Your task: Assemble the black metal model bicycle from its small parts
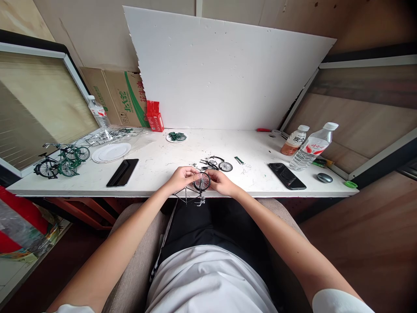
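Note:
Both my hands meet at the front edge of the white table [169, 163] over a small model bicycle frame [190, 196] with one spoked wheel [202, 181]. My left hand [181, 178] pinches the frame at the wheel's left side. My right hand [222, 181] grips the wheel's right side. The frame's thin rods and a pedal hang below the table edge. Just behind my hands lie a loose wheel [225, 166] and small black bicycle parts [210, 164].
Finished green model bicycles [61, 161] stand far left, beside white plates [110, 152] and a black phone [123, 172]. A second phone [287, 175], two bottles [311, 147], a mouse [325, 177] sit right. A plate of green parts [176, 137], a red box [155, 116] and a white board [221, 69] stand behind.

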### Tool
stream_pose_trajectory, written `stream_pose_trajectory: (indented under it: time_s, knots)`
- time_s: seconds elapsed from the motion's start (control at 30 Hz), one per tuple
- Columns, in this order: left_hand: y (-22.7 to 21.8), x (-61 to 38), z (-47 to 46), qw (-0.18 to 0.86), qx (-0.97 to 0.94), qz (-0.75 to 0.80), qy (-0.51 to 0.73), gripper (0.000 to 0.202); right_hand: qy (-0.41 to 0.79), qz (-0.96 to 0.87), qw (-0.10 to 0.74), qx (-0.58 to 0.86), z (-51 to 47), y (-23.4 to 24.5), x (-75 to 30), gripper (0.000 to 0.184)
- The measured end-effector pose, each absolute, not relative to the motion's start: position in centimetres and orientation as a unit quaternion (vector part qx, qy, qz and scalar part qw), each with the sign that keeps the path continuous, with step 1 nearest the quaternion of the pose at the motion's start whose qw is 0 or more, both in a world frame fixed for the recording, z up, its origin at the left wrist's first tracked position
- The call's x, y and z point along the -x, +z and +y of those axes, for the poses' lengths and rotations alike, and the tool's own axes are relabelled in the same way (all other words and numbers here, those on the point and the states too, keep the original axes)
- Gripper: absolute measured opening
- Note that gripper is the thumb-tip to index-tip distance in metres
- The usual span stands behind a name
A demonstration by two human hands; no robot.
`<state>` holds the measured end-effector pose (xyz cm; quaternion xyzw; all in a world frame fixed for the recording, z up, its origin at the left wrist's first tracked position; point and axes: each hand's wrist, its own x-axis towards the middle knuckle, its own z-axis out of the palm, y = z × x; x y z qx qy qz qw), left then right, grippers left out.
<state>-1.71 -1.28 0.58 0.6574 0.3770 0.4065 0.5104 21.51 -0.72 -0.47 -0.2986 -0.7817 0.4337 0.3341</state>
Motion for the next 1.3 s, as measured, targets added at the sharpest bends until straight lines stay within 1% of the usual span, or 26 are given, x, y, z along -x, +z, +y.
stream_pose_trajectory:
  time_s: [0.23,0.37,0.57,1.0,1.3]
  knots:
    - [0.79,1.59,-1.41,0.540,-0.627,0.384,0.410,0.051,0.478,-0.765,0.324,0.286,-0.82,-0.23,-21.52,0.017]
    - [0.86,1.59,-1.51,0.555,-0.612,0.388,0.408,0.053,0.481,-0.765,0.324,0.280,-0.94,-0.13,-21.52,0.014]
    - [0.95,1.59,-1.51,0.543,-0.620,0.390,0.411,0.052,0.484,-0.761,0.328,0.280,-1.01,-0.13,-21.51,0.017]
    - [0.74,1.61,-1.43,0.539,-0.624,0.390,0.411,0.050,0.474,-0.768,0.324,0.283,-0.67,-0.66,-21.53,0.009]
    - [1.02,1.47,-1.67,0.542,-0.623,0.388,0.409,0.049,0.486,-0.758,0.322,0.292,-0.56,-0.82,-21.53,0.011]
